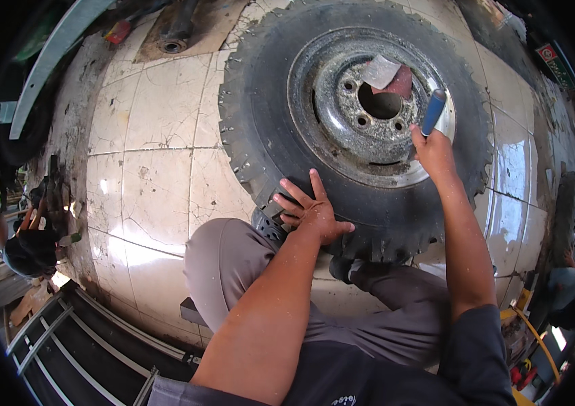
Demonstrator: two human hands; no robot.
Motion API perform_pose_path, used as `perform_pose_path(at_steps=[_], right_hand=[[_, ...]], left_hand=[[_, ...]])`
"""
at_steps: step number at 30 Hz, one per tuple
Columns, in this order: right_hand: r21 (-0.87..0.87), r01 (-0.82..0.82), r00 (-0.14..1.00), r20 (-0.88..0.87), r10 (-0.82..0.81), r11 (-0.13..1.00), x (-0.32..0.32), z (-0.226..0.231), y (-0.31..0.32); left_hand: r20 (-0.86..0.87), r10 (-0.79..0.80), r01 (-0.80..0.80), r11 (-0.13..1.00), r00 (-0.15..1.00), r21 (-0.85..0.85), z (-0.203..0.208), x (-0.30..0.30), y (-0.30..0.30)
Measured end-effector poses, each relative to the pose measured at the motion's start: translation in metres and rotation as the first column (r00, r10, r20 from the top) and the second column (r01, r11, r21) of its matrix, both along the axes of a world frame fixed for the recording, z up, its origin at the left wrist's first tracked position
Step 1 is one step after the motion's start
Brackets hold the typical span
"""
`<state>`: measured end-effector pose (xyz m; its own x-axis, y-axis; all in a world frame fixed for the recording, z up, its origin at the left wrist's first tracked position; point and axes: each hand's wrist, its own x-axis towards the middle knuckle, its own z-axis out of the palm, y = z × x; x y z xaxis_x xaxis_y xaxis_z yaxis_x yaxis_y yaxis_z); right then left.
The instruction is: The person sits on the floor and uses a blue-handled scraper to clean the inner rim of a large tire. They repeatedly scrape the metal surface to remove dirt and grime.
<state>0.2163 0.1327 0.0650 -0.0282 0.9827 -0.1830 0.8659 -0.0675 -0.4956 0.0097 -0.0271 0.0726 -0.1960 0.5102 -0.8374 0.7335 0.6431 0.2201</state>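
Note:
A large black tire (260,101) with chunky tread lies flat in front of me, mounted on a worn silver wheel rim (333,139) with bolt holes round a centre opening. My left hand (316,215) rests on the near sidewall, fingers spread, holding nothing. Closed round a blue-handled tool (434,111), my right hand (434,154) is over the right side of the rim. The tool's handle points up and away; its working end is hidden by the hand. Beside the centre opening lies a folded sheet, grey on one part (381,72) and reddish on another (397,82), like sandpaper.
Cracked, dirty cream floor tiles (155,128) surround the tire. A dark metal shaft (178,30) lies on brown board at the far left. Metal bars (98,331) stand at the lower left, and a pale curved metal piece (50,61) projects at the upper left.

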Motion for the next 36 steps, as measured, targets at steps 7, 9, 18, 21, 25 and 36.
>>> perform_pose_path(at_steps=[7, 9, 18, 21, 25, 36], right_hand=[[-0.049, 0.010, 0.999, 0.044, -0.008, 0.999, 0.013, 0.002, 0.015], [-0.061, 0.062, 0.998, -0.029, -0.064, 0.996, 0.008, 0.011, 0.001], [0.015, -0.053, 0.995, 0.088, 0.051, 0.999, 0.009, -0.004, 0.004], [-0.030, -0.047, 0.997, 0.063, 0.049, 0.998, 0.008, -0.005, 0.003], [-0.056, 0.011, 0.999, 0.040, -0.009, 0.998, -0.001, 0.018, 0.003], [-0.036, 0.015, 0.995, 0.103, -0.011, 0.999, 0.002, -0.008, -0.004]], left_hand=[[0.023, 0.039, -0.041, 0.998, 0.999, 0.055, 0.003, 0.000, 0.004], [0.026, 0.049, -0.050, 0.997, 0.998, 0.052, 0.004, -0.001, -0.002], [-0.045, -0.018, 0.018, 1.000, 0.999, -0.013, 0.003, -0.001, 0.002], [-0.020, -0.004, 0.004, 1.000, 1.000, 0.001, 0.002, -0.001, 0.006], [-0.025, 0.009, -0.009, 1.000, 1.000, -0.022, 0.003, -0.003, 0.004], [0.071, 0.040, -0.042, 0.999, 0.997, 0.021, 0.003, -0.005, 0.001]])
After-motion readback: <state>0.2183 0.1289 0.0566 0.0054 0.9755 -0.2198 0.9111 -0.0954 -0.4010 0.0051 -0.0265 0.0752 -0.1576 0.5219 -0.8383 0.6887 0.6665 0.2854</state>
